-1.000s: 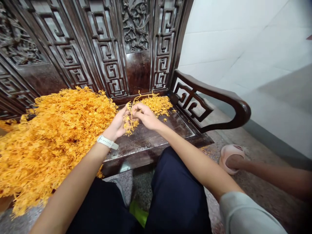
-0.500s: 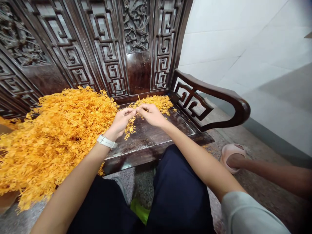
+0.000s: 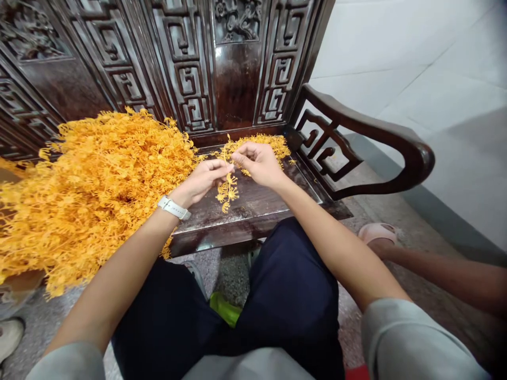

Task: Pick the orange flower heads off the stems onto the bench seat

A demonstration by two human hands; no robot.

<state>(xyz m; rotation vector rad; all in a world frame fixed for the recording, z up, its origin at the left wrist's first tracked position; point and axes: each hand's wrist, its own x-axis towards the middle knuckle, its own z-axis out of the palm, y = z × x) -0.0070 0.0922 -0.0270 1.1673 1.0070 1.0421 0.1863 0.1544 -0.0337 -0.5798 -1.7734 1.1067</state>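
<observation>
My left hand (image 3: 204,179), with a white watch band (image 3: 174,207) at the wrist, pinches a yellow plastic flower sprig (image 3: 227,192). Spidery blossoms hang below those fingers, and the stem's thin tip rises above them. Close by on the right, my right hand (image 3: 259,162) has thumb and fingertips pressed together beside the upper stem; whatever is between them is too small to make out. A large heap of yellow plastic flower sprigs (image 3: 114,174) lies left of my hands. Behind my right hand is a smaller pile of yellow flower pieces (image 3: 277,143), partly covered by it.
The dark wooden bench seat (image 3: 261,203) is under my hands, with a carved backrest (image 3: 235,84) behind and a curved armrest (image 3: 380,132) on the right. Another person's leg (image 3: 443,279) in a pink slipper (image 3: 376,232) is at right. A green object (image 3: 225,309) lies on the floor.
My fingertips, which met before, are now slightly apart, with the right hand higher. The sprig hangs straighter, its tip now showing above the left fingers. The view has tilted down.
</observation>
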